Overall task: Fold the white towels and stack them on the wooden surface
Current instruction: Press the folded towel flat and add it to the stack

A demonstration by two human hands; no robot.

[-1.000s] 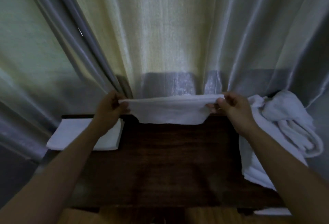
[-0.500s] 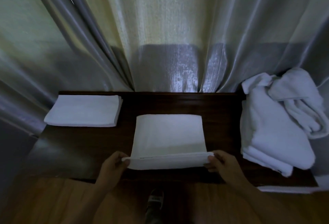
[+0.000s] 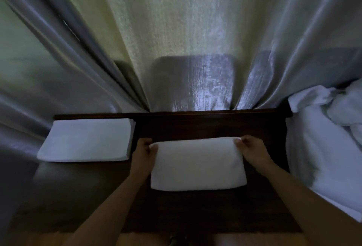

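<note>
Folded white towel (image 3: 197, 164) flat at the middle of the dark wooden counter (image 3: 195, 208), doubled over, far corners pinched by both hands (image 3: 144, 154) (image 3: 252, 151). Second folded towel (image 3: 86, 140) flat at the far left corner, well apart from the first. Loose heap of unfolded white towels (image 3: 325, 140) crumpled along the right end.

Bare wood (image 3: 205, 126) behind; folded stack (image 3: 86, 140) left, towel heap (image 3: 321, 148) right.
</note>
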